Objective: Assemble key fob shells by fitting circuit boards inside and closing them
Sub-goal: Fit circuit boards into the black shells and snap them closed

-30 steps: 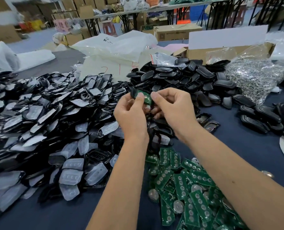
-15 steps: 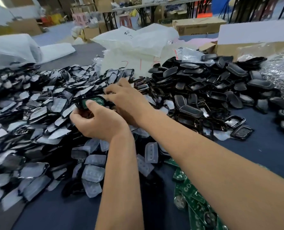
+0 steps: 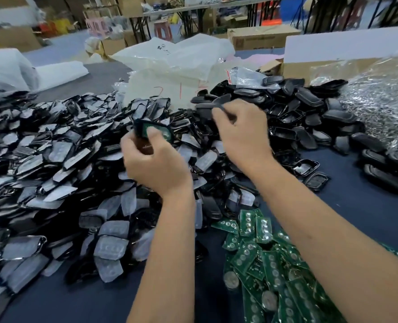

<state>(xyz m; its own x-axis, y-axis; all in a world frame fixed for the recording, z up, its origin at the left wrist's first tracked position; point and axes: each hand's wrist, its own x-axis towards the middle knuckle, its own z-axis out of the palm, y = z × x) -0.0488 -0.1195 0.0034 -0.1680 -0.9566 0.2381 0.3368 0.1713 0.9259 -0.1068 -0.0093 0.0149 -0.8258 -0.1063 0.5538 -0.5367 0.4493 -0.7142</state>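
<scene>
Our left hand grips the shell, board seated inside, above the left pile. Our right hand pinches a cover just right of the shell. We should align edges first, then press evenly.

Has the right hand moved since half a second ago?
Yes. The right hand has left the left hand and its shell, going right toward the black shell pile.
</scene>
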